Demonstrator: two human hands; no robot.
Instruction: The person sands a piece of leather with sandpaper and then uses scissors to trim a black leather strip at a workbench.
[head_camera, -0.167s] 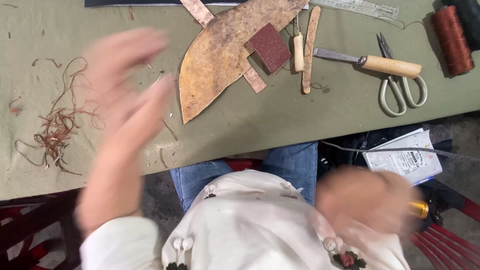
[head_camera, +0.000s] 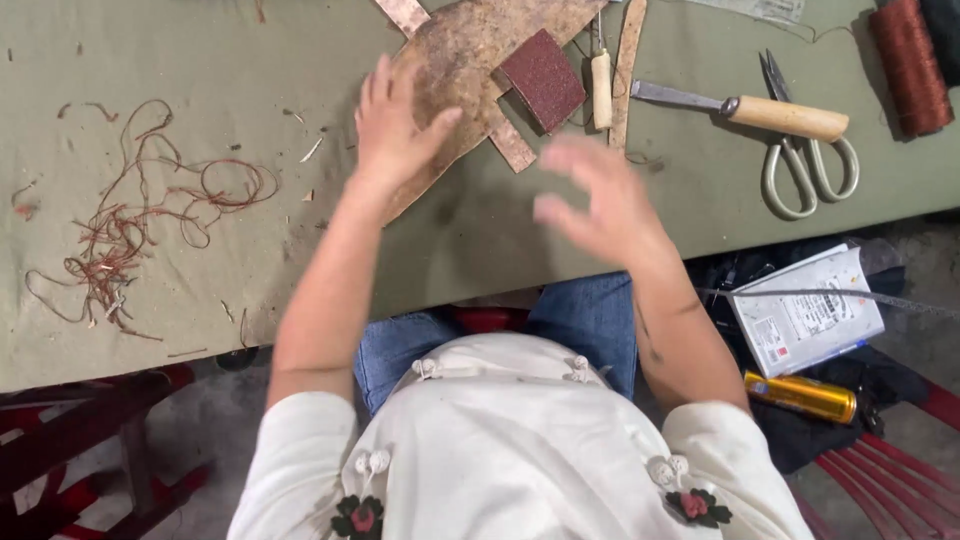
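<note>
Left hand (head_camera: 392, 130): your fingers are spread wide, flat on the brown leather piece (head_camera: 455, 60).
Right hand (head_camera: 600, 200): open and blurred, holding nothing, near the sanding block (head_camera: 542, 78).
Advice: press the leather's edge firmly so it cannot slide.

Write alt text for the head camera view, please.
Seen from above, a seated person's left hand rests on a brown leather piece on a green table, the right hand hovering blurred; scissors, a wooden-handled knife and loose thread scraps lie around.
</note>
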